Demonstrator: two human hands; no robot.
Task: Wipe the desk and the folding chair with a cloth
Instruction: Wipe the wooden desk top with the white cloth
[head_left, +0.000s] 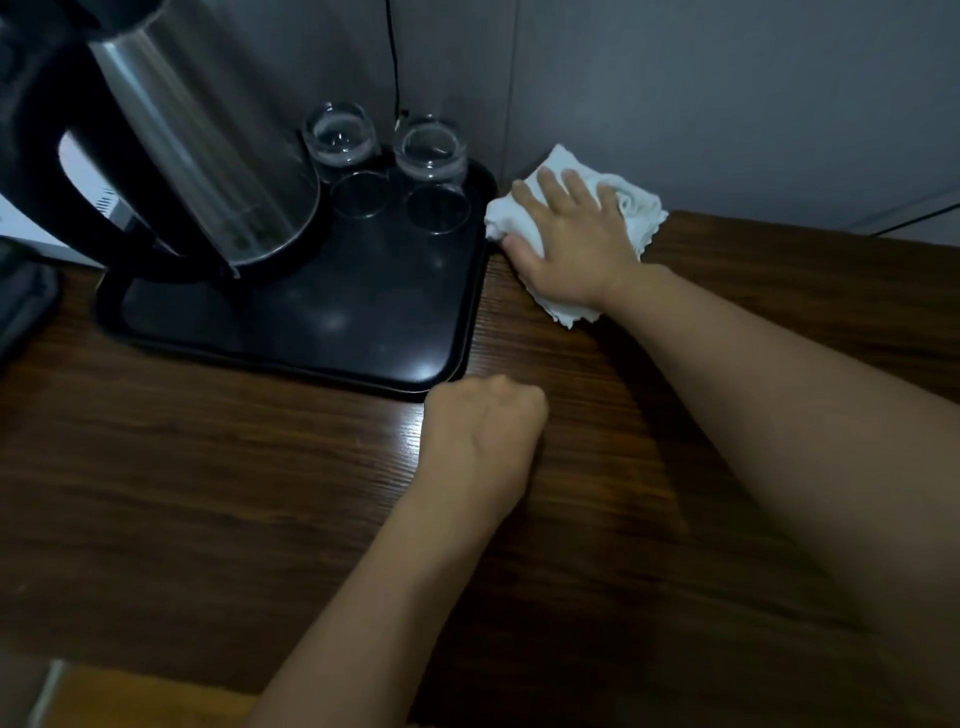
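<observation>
The dark wood desk (208, 493) filled most of the view. The right hand (571, 244) lay flat on the white cloth (636, 205) up at 1 o'clock, fingers straight and a bit spread, pressing it onto the desk's far corner by the wall. The left hand (483, 436) sat near the middle, curled in a fist with nothing in it, just beside the near corner of a black tray (363, 332). That tray, at 10 o'clock, hemmed in the cloth's left edge. On it were one steel kettle (208, 156) and two glasses (340, 137) (431, 150), which looked upside down.
</observation>
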